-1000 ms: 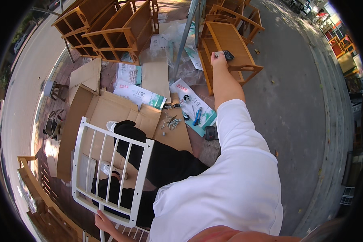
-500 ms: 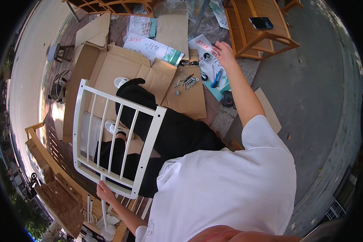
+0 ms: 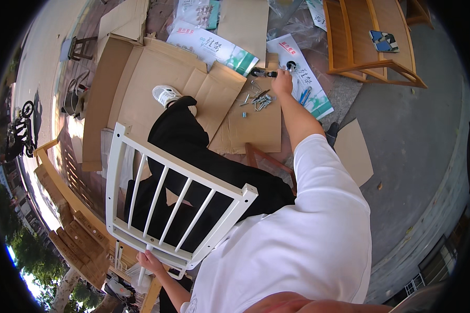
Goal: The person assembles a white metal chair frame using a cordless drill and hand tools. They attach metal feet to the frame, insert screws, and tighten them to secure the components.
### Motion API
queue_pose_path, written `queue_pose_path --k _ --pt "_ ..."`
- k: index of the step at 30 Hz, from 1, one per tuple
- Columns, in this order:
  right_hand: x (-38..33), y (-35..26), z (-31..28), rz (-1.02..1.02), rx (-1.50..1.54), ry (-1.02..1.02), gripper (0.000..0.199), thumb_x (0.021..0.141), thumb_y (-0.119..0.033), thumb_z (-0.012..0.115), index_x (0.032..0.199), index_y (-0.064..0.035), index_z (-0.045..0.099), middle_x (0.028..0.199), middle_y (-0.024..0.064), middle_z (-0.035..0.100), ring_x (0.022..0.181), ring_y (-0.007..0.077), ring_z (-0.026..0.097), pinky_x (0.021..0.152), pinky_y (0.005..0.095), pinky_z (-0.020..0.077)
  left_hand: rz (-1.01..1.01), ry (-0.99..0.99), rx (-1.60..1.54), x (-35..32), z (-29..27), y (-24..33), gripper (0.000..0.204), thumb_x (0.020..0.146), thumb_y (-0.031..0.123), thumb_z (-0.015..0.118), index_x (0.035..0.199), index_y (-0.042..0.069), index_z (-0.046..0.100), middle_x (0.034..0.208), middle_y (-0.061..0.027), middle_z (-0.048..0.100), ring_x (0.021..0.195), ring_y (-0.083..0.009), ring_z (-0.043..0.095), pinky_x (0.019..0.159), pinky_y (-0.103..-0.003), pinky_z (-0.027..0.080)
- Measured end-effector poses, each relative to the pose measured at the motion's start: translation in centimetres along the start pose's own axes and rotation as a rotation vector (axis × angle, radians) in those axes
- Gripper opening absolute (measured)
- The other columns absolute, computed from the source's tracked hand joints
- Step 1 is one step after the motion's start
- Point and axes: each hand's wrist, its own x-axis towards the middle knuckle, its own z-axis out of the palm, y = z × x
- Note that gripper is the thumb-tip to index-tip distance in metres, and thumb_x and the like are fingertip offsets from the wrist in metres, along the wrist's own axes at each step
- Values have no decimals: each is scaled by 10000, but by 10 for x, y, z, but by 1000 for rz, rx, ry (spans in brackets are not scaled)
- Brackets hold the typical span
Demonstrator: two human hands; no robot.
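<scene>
My left hand (image 3: pixel 150 262) is closed around a white tube at the lower edge of a white slatted frame (image 3: pixel 185 182). The frame rests tilted over my legs, with several slender bars between its thicker rails. My right hand (image 3: pixel 282 83) reaches to the cardboard and paper in front of me, fingers curled together beside a black wheel-like part (image 3: pixel 291 66). Whatever those fingers hold is hidden. Just left of them lies a black-and-metal part (image 3: pixel 263 73). Several loose screws (image 3: pixel 262 100) lie below it, and a blue-handled tool (image 3: pixel 304 95) is right of the wrist.
Opened cardboard (image 3: pixel 151 73) spreads under my feet, with printed sheets (image 3: pixel 209 44) beyond. A brown wooden rack (image 3: pixel 352 36) carries a phone (image 3: pixel 384 41) at the far right. Stacked brown boxes (image 3: pixel 81 245) lie on a wooden bench at left; a small stool (image 3: pixel 80 48) stands farther off.
My right hand has come down from an open reach to the small parts, its fingers now curled. The white frame has shifted nearer me and to the right, still in my left hand.
</scene>
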Motion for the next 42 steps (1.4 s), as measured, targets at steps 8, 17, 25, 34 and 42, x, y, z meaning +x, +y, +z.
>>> queue_pose_path --k 8,17,25,34,42 --pt "45 -15 33 44 -167 -217 454 883 -163 717 1318 -272 643 1368 85 573 1332 336 520 1016 507 530 15 -299 -16 18 -31 20 504 1057 472 492 1096 -8 642 887 -128 575 823 -335 545 937 -443 399" --pt "51 13 55 181 51 19 357 878 -134 701 1232 -181 694 1212 193 674 1113 408 656 960 470 549 -43 117 13 84 -50 42 351 1067 226 558 1322 -12 595 1152 -136 625 1056 -279 592 957 -416 466" --pt "-6 4 -45 545 1817 -70 353 911 16 693 1202 -58 508 1149 163 634 1024 348 677 847 529 647 485 161 -25 212 -32 194 204 1001 144 653 1146 1 674 1156 -160 666 1098 -338 623 960 -462 484" --pt "-201 -48 -105 592 2015 -1074 218 991 -216 635 1188 -124 622 1082 105 662 968 320 676 804 426 554 528 -274 -16 284 57 304 375 1017 327 667 1261 49 605 1097 -205 719 984 -409 701 830 -485 535" --pt "-226 -130 -104 438 1572 -1121 160 1108 -306 507 1218 -191 522 1092 84 639 760 191 645 594 307 513 529 -256 -143 260 38 297 315 950 308 762 1102 72 618 847 -159 731 716 -379 709 625 -431 532"
